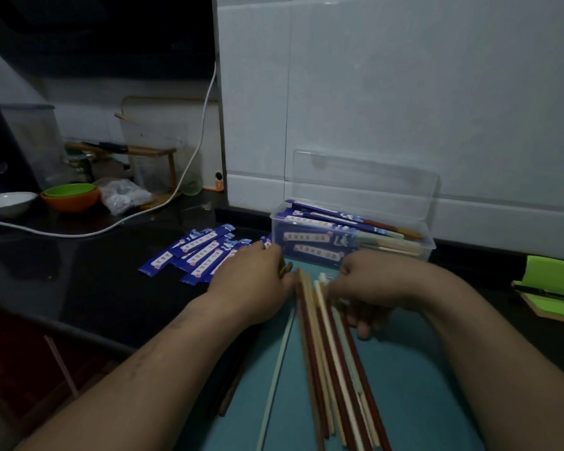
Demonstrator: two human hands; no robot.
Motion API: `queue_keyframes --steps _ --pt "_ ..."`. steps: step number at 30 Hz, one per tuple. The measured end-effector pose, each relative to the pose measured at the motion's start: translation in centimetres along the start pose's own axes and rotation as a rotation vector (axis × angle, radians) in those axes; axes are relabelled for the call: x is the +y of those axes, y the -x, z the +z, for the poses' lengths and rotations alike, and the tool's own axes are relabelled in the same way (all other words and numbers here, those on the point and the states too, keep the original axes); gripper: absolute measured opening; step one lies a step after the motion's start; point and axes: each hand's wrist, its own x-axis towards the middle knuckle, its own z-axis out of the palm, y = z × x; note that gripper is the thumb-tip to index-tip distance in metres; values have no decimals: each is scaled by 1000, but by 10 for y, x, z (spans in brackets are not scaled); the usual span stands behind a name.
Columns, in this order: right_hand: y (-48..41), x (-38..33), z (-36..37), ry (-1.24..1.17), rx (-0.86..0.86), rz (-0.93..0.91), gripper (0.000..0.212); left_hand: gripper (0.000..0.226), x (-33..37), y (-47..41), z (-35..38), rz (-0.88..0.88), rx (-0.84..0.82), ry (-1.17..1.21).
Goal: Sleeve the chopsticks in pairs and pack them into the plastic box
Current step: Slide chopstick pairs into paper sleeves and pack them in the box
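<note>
Chopsticks (339,385) fan beneath the curled right hand (372,288); left hand (253,283) pinches two ends.

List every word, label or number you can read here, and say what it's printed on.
Loose sleeves on the counter: white strip with red marks, too blurred to read.
Packed sleeves in the plastic box: same strip, too blurred to read.
Chopsticks: no text visible.
Nothing else shows readable text.
</note>
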Motion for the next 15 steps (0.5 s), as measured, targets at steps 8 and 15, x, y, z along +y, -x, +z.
queue_keyframes --steps 8,15 --pt "-10 -17 31 -335 108 -186 18 15 1 -5 11 18 6 112" --pt "-15 -11 32 -96 249 -209 31 6 -1 -9 5 29 66 260"
